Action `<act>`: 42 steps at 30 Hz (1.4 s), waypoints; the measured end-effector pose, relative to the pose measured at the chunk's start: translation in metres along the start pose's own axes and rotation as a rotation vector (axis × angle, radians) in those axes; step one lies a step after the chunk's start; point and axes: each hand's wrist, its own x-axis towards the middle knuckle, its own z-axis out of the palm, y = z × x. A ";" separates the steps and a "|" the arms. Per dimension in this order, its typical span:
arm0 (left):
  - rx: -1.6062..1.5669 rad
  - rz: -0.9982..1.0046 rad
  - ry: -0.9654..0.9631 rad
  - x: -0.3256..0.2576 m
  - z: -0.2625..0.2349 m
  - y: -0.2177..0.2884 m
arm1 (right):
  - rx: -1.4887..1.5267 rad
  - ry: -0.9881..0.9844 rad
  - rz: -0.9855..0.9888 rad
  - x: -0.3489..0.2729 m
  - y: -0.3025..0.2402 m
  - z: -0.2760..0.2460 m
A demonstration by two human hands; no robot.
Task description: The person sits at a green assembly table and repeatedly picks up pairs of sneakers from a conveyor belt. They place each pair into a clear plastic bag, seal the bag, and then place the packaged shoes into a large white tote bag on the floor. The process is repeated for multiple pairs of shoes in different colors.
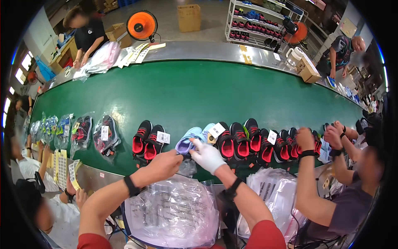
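A pair of light blue shoes with lavender lining is in front of me at the near edge of the green belt. My left hand, bare, pinches the heel end of the left shoe. On the other side my right hand, in a white glove, has its fingers closed at that shoe's opening. A white tag lies by the pair's right side. Black shoes with red lining stand to the left, and more black-and-red shoes to the right. Crumpled clear plastic sits under my hands.
Clear plastic bags are piled below my arms, with another stack to the right. Bagged shoes line the belt's left. A co-worker's arm reaches in at right. The green belt stretches beyond the shoes.
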 end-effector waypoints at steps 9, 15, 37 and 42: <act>-0.159 -0.379 0.460 -0.082 -0.061 0.032 | -0.545 -0.538 -0.163 0.047 0.006 0.049; -0.547 -0.404 0.829 -0.095 -0.053 0.023 | -0.479 -0.476 0.042 0.042 -0.033 -0.006; -0.982 -0.639 0.657 -0.106 0.001 0.095 | 1.022 0.185 0.219 0.018 0.028 -0.049; -1.038 -0.440 0.357 -0.125 -0.016 0.109 | 0.562 0.390 0.063 0.013 0.021 -0.044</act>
